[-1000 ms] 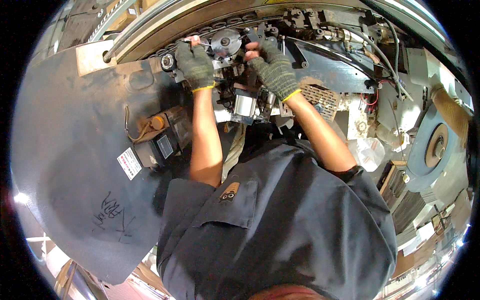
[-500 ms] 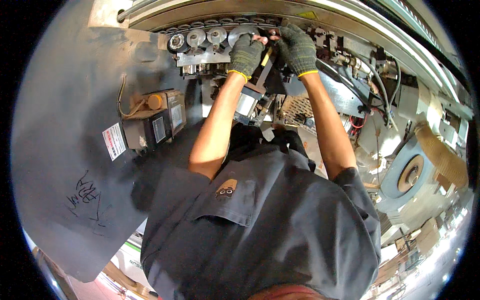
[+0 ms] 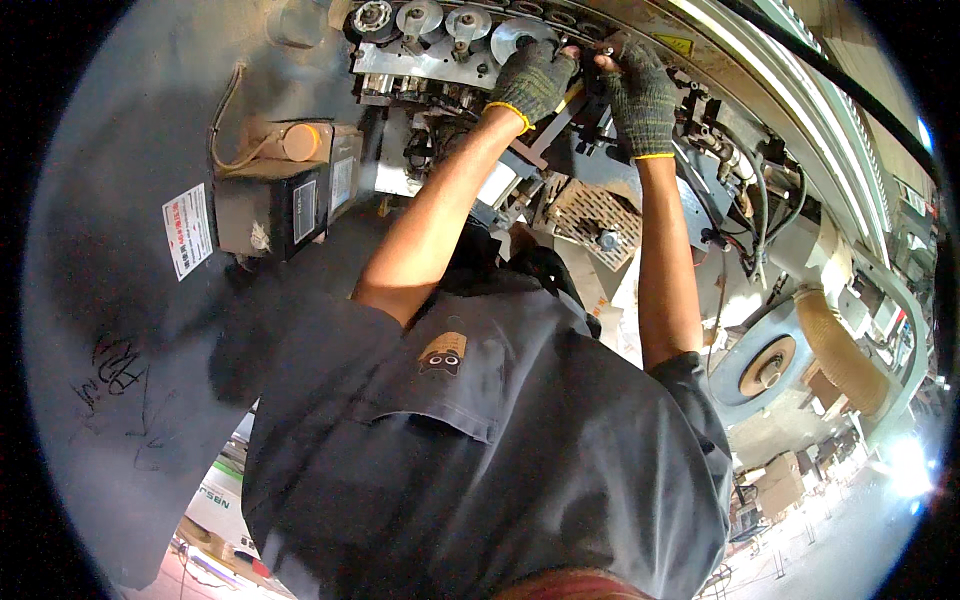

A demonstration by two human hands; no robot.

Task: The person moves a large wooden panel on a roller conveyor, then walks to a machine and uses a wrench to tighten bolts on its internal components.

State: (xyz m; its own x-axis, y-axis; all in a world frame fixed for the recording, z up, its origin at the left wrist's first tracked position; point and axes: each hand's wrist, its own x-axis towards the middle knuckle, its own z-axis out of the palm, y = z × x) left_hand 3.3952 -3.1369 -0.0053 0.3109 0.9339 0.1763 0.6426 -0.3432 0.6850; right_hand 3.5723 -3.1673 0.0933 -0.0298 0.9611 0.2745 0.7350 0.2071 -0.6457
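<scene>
Both hands wear dark grey-green knit gloves with yellow cuffs and bare fingertips. They work close together at a machine's row of metal parts. My left hand (image 3: 535, 80) is closed, its fingers curled beside a round shiny metal disc (image 3: 512, 38). My right hand (image 3: 642, 98) is closed too, its thumb and fingertips pinched toward the left hand. Between them lies a dark, narrow gap of machine parts; whatever the fingertips grip there is too small and dark to name. Metal rollers (image 3: 420, 18) stand in a row left of the disc.
Below my hands sits a perforated metal plate (image 3: 590, 215). Cables and a fitting (image 3: 735, 165) run at the right. On the left panel is a black box (image 3: 275, 200) with an orange cap (image 3: 301, 142). A ribbed hose (image 3: 840, 350) meets a blue-grey round housing (image 3: 738, 375) at the lower right.
The whole view has turned and shifted, so the machine sits higher and tilted. Both hands stay at the same place by the disc, still closed, slightly farther apart.
</scene>
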